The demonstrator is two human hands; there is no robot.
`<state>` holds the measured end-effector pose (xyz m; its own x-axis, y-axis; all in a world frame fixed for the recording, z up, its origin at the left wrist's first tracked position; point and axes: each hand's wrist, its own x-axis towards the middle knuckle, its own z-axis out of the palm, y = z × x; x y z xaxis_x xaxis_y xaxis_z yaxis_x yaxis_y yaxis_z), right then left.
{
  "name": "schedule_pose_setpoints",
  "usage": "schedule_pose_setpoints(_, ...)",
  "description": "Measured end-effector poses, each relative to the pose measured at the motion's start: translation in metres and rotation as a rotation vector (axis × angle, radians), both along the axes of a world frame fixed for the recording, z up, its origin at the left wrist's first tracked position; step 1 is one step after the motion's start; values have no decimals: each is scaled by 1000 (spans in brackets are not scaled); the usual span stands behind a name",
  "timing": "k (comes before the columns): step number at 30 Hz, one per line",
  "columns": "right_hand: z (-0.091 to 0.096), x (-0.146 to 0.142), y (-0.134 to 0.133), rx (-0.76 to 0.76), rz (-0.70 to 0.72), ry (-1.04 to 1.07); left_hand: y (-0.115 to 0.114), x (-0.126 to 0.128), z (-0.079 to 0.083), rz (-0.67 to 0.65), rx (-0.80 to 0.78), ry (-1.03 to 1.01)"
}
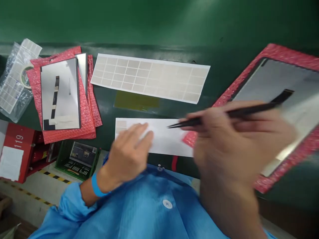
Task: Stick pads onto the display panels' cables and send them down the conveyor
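Observation:
My right hand (231,139) grips a pair of black tweezers (249,111), with the thin tips pointing left above a white label sheet (164,139). Blur softens this hand. My left hand (131,151) lies on the left part of that sheet, its fingers stretched out and holding nothing. A few pale labels show at the sheet's left end. Beyond it is a second sheet (149,78) with rows of grey-beige labels, beside a yellowish translucent film (136,100). At right, partly behind my right hand, a silver display panel (269,79) rests on red bubble wrap (276,51).
On the left of the green table (159,23), a display panel (66,96) tops a stack of red bubble bags (87,116). A clear plastic bag (18,99) and a tape roll (25,77) lie farther left. A red cabinet (18,152) and green crate (77,161) stand below.

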<state>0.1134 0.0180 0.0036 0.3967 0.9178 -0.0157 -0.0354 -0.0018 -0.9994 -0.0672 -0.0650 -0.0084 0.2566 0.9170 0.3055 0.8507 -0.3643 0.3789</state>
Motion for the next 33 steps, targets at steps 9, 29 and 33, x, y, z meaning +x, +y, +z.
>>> schedule_pose_setpoints(9, -29, -69, -12, -87, 348, 49, -2, -80, -13, 21, -148, 128)
schedule_pose_setpoints(29, -19, -66, -12, -178, 428, 76, 4, -73, -9, 33, -235, 93)
schedule_pose_setpoints(33, -10, -20, -10, -64, 231, 123, 6, -80, -5, 31, -225, 60)
